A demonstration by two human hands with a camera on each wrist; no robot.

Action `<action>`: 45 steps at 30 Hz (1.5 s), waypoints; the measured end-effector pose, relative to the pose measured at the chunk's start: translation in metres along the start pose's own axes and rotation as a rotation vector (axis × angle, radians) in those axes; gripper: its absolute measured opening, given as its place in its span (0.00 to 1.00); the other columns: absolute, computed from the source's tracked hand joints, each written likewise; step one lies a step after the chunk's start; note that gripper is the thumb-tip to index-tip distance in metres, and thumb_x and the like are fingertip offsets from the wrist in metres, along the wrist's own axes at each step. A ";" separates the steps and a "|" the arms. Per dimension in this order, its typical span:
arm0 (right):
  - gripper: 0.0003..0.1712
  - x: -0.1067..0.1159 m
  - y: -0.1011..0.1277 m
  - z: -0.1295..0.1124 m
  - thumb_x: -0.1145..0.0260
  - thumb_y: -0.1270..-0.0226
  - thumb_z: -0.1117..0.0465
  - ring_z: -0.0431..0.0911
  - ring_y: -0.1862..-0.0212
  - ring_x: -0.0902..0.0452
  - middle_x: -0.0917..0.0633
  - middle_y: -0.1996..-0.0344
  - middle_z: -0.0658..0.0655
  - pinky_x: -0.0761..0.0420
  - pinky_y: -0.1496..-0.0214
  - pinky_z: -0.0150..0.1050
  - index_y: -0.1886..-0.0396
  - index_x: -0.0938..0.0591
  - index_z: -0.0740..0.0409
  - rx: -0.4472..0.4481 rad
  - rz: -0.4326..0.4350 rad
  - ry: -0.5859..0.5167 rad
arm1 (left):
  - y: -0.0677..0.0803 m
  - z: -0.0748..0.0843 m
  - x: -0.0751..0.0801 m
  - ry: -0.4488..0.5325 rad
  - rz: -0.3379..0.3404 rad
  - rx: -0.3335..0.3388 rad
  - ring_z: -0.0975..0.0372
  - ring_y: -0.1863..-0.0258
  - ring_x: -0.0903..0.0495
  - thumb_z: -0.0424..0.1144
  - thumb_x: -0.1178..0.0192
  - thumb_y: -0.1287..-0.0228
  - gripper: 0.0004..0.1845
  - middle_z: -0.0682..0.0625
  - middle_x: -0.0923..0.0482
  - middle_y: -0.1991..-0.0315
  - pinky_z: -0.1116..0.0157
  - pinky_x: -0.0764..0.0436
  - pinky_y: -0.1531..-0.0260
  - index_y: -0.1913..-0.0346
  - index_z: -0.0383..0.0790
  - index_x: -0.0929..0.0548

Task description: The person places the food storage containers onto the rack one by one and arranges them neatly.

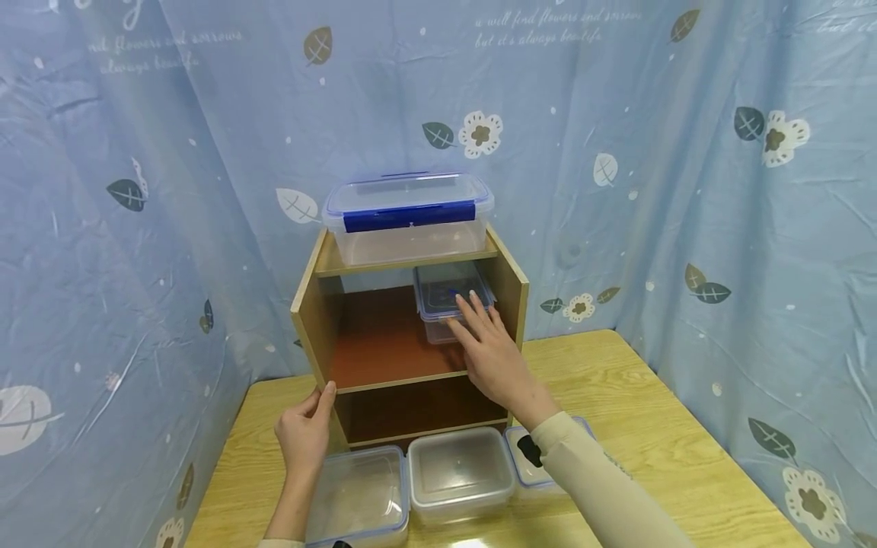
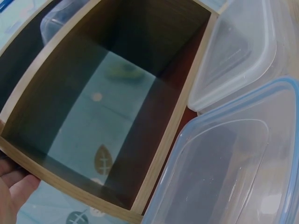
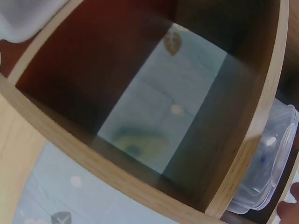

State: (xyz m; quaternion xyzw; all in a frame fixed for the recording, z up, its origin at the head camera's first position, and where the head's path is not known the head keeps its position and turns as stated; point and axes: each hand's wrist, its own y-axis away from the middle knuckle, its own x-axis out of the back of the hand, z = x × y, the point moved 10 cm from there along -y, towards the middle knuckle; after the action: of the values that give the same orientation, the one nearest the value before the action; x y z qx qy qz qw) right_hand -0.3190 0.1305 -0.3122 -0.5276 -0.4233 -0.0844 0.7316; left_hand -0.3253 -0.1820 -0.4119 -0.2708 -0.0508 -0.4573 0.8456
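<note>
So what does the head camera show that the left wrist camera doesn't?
Only the head view shows the large blue-latched box on top of the shelf unit, and the right hand touching a small container on the middle shelf. Only the left wrist view looks through the unit's open back. Both show the lidded containers in front of the unit and the left hand on its side panel.

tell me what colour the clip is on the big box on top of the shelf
Blue clip on the clear box; head view shows it best.

Both your hands are up and forward.
Your left hand [image 1: 304, 430] curls its thumb upward; your right hand [image 1: 489, 354] reaches out, fingers straight and spread.
</note>
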 end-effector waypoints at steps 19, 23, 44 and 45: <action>0.14 0.077 0.042 0.018 0.43 0.46 0.70 0.50 0.67 0.16 0.12 0.65 0.57 0.20 0.68 0.42 0.65 0.14 0.62 0.024 0.580 -0.192 | -0.001 0.001 0.000 0.017 0.014 0.003 0.58 0.58 0.15 0.56 0.33 0.41 0.18 0.47 0.12 0.60 0.72 0.24 0.59 0.58 0.47 0.10; 0.11 0.081 0.054 0.028 0.44 0.47 0.70 0.45 0.75 0.21 0.15 0.73 0.55 0.23 0.74 0.38 0.71 0.14 0.61 0.006 0.621 -0.204 | -0.003 0.000 0.005 0.015 0.037 0.002 0.77 0.68 0.19 0.55 0.32 0.41 0.16 0.47 0.12 0.63 0.82 0.30 0.65 0.60 0.46 0.09; 0.09 -0.021 0.154 0.141 0.36 0.40 0.67 0.49 0.65 0.17 0.11 0.64 0.58 0.19 0.65 0.43 0.62 0.13 0.59 -0.614 -0.142 -0.278 | -0.002 0.001 0.000 0.024 0.024 -0.008 0.54 0.58 0.15 0.53 0.32 0.41 0.17 0.45 0.12 0.62 0.66 0.24 0.55 0.59 0.44 0.10; 0.09 -0.023 0.159 0.143 0.36 0.39 0.67 0.50 0.64 0.17 0.11 0.63 0.58 0.19 0.64 0.44 0.61 0.13 0.60 -0.624 -0.160 -0.290 | -0.002 0.001 -0.001 0.033 0.021 -0.008 0.52 0.57 0.15 0.53 0.32 0.41 0.17 0.44 0.12 0.61 0.62 0.24 0.53 0.59 0.43 0.10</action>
State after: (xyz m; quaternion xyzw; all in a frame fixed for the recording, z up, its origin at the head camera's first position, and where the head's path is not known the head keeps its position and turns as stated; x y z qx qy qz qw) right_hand -0.3191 0.3120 -0.4277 -0.6975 -0.5167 -0.1910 0.4583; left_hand -0.3268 -0.1816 -0.4107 -0.2670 -0.0322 -0.4530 0.8500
